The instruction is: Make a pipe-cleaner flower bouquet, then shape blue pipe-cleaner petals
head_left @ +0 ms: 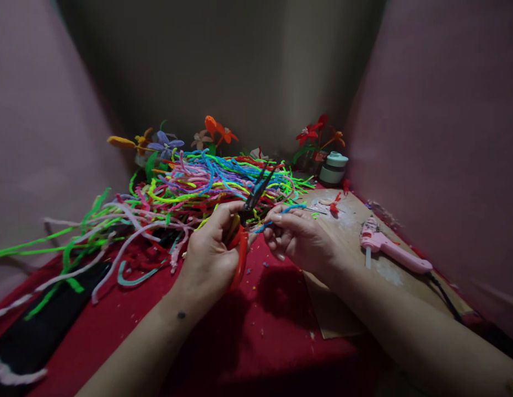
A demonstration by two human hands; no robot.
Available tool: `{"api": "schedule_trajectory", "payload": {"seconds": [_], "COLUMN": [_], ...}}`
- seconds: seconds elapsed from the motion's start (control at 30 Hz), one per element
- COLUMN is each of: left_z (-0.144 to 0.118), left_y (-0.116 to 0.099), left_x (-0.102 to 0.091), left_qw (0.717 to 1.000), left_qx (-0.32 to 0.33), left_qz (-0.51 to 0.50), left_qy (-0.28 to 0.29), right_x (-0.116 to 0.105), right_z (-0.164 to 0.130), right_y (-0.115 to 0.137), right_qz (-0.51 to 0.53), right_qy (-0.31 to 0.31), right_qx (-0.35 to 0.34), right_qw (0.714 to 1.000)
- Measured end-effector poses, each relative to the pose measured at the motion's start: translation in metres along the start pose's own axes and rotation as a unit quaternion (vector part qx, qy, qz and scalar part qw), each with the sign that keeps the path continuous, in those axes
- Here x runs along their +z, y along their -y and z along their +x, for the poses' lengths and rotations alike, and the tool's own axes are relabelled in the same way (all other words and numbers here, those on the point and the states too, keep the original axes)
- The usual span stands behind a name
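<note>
My left hand (217,245) is closed around the red handles of a pair of scissors (256,193). Their dark blades point up and away, slightly apart. Close beside it, my right hand (295,234) pinches a short blue pipe cleaner (293,208) between thumb and fingers. One end of the pipe cleaner sticks out to the right, and the other reaches left toward the scissor handles. Whether that left end touches my left hand is hard to tell. Behind both hands lies a large heap of pipe cleaners (198,182) in many colours.
A pink glue gun (397,253) lies on a brown board (339,309) at the right. Fuzzy flowers (165,144) stand at the back, near a lidded jar (334,168). A black flat item (53,320) lies front left on the red cloth (256,342), under loose pipe cleaners.
</note>
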State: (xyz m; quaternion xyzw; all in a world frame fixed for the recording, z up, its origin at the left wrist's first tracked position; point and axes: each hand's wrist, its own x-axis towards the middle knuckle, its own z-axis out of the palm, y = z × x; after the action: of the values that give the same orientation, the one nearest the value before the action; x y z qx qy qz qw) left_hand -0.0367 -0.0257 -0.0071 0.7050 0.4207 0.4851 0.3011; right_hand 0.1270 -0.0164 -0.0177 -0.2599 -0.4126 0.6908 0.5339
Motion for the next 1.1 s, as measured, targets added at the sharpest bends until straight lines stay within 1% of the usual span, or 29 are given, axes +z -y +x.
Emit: {"api": "schedule_trajectory", "payload": {"seconds": [0.1,0.2,0.27,0.37,0.47,0.5,0.53,0.57,0.6,0.63,0.67,0.7,0.73,0.77,0.8,0.83,0.87,0.9,1.0,1.03,1.1], "left_z": [-0.002,-0.002,-0.002,-0.001,0.001,0.001,0.002,0.002,0.002,0.002,0.002,0.002,0.002,0.001,0.001,0.001,0.001,0.001,0.002,0.002,0.002], "left_y": [0.004,0.007,0.008,0.008,0.008,0.009,0.009,0.009,0.01,0.01,0.011,0.011,0.011,0.011,0.011,0.011,0.011,0.011,0.011,0.011,0.011], "left_x": [-0.001,-0.002,-0.003,-0.006,-0.009,-0.011,-0.011,-0.012,-0.013,-0.013,-0.014,-0.014,-0.014,-0.014,-0.015,-0.015,-0.016,-0.016,-0.016,-0.015,-0.014], "left_qw": [0.998,0.994,0.993,0.992,0.992,0.991,0.991,0.99,0.989,0.987,0.985,0.983,0.982,0.981,0.98,0.979,0.979,0.979,0.98,0.981,0.985], "left_qx": [0.037,0.061,0.07,0.077,0.075,0.075,0.076,0.08,0.085,0.09,0.097,0.104,0.11,0.115,0.116,0.116,0.115,0.113,0.111,0.111,0.107], "left_qz": [0.056,0.085,0.091,0.092,0.099,0.103,0.107,0.111,0.116,0.122,0.129,0.135,0.139,0.142,0.144,0.146,0.148,0.151,0.151,0.146,0.133], "left_qy": [0.007,0.018,0.024,0.026,0.027,0.03,0.035,0.041,0.047,0.053,0.057,0.062,0.067,0.072,0.077,0.08,0.08,0.077,0.064,0.06,0.038], "right_x": [-0.001,-0.003,-0.005,-0.008,-0.011,-0.011,-0.011,-0.011,-0.009,-0.007,-0.005,-0.002,0.0,0.002,0.004,0.005,0.005,0.005,0.001,0.0,-0.001], "right_z": [0.0,0.002,0.004,0.007,0.01,0.01,0.01,0.009,0.008,0.005,0.003,0.001,-0.001,-0.003,-0.004,-0.005,-0.005,-0.004,-0.002,-0.002,0.0], "right_y": [-0.001,-0.004,-0.005,-0.004,0.001,0.003,0.006,0.009,0.011,0.014,0.016,0.018,0.019,0.019,0.018,0.017,0.016,0.015,0.013,0.012,0.01], "right_qz": [-0.016,-0.016,0.008,0.035,0.034,0.02,-0.005,-0.045,-0.099,-0.165,-0.239,-0.319,-0.389,-0.446,-0.485,-0.505,-0.508,-0.494,-0.379,-0.331,-0.243], "right_qy": [-0.002,-0.006,-0.016,-0.014,-0.017,-0.028,-0.043,-0.059,-0.073,-0.083,-0.085,-0.071,-0.048,-0.02,0.002,0.019,0.033,0.041,0.057,0.056,0.045], "right_qx": [0.004,0.011,0.017,0.042,0.067,0.059,0.034,-0.01,-0.065,-0.128,-0.186,-0.227,-0.253,-0.259,-0.255,-0.239,-0.209,-0.168,-0.021,0.012,0.039], "right_qw": [1.0,1.0,1.0,0.998,0.997,0.998,0.998,0.997,0.99,0.974,0.949,0.917,0.884,0.856,0.837,0.829,0.835,0.852,0.923,0.942,0.968]}}
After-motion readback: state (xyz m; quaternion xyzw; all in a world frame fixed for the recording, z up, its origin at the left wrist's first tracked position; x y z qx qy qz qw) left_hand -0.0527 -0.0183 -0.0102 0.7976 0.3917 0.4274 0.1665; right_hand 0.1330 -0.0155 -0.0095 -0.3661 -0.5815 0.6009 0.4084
